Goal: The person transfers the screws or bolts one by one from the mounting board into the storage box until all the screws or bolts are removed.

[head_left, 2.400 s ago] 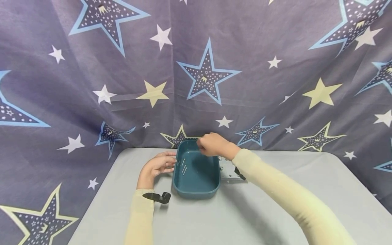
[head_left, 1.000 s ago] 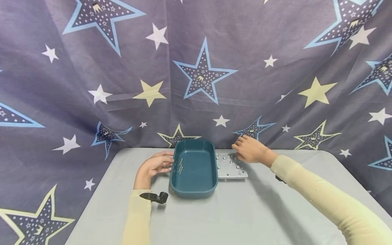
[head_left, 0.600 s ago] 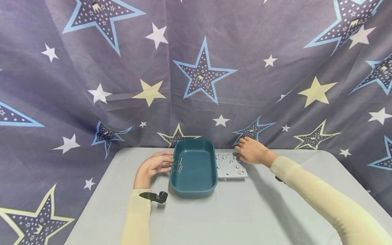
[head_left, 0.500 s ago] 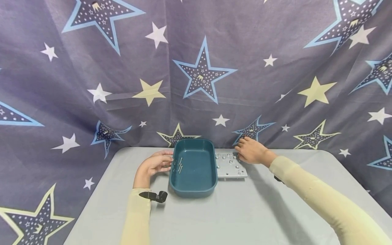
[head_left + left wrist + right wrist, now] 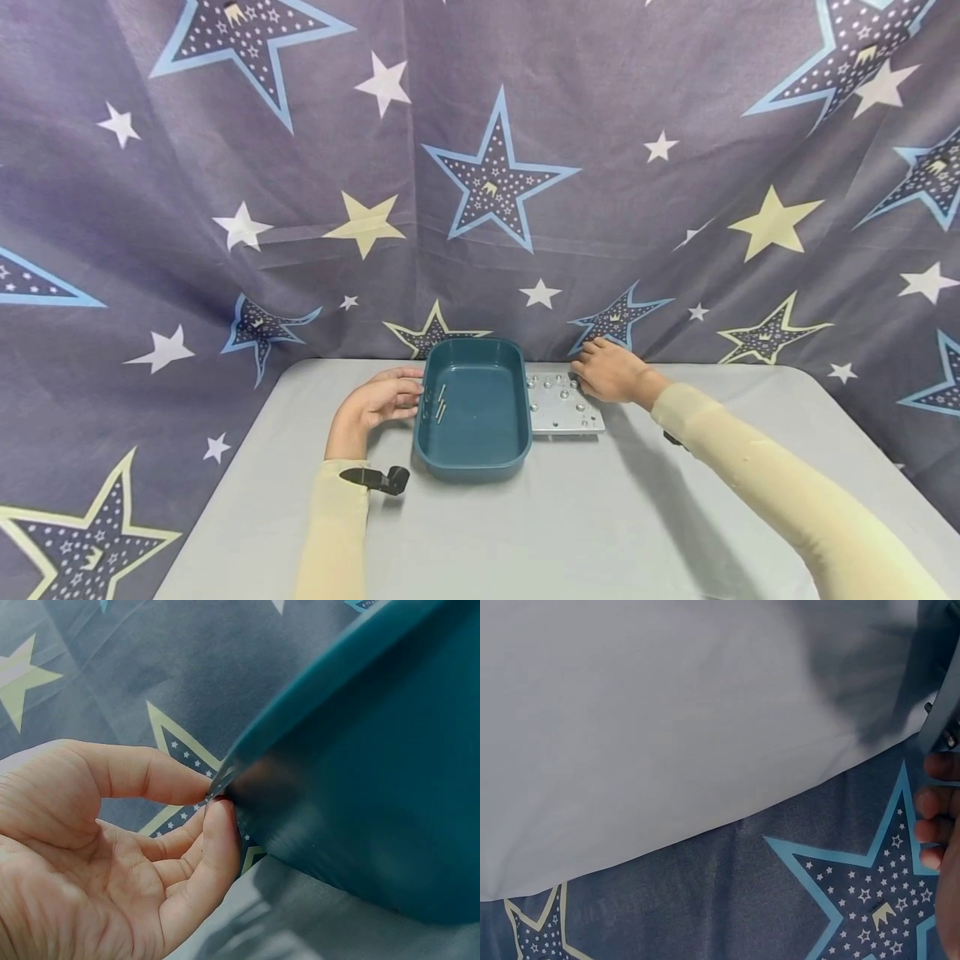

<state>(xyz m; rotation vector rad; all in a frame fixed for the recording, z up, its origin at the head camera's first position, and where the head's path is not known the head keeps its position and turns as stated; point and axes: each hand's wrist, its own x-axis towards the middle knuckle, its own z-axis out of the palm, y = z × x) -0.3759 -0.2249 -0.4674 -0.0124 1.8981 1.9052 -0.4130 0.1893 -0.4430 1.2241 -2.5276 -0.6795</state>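
Observation:
A teal rectangular tray (image 5: 474, 433) stands near the far edge of the table, several thin metal pins or screws (image 5: 441, 412) lying along its left side. My left hand (image 5: 381, 402) pinches the tray's left wall between thumb and fingers, as the left wrist view shows. Right of the tray lies a silver metal plate (image 5: 567, 412) with several round bolt heads on top. At the plate's far right corner is my right hand (image 5: 613, 372), its fingers bent over the corner. Whatever lies between its fingertips is hidden. In the right wrist view, bolt ends (image 5: 950, 739) poke out beneath the plate.
The tray and plate stand side by side on a pale grey tabletop (image 5: 480, 537) with rounded far corners. Directly behind it hangs a dark cloth with stars (image 5: 480, 275). Each wrist wears a black camera strap (image 5: 375, 479).
My right hand has travelled from above the tray to the plate's far right corner, where it has since shifted only slightly. The left hand keeps its place at the tray's side.

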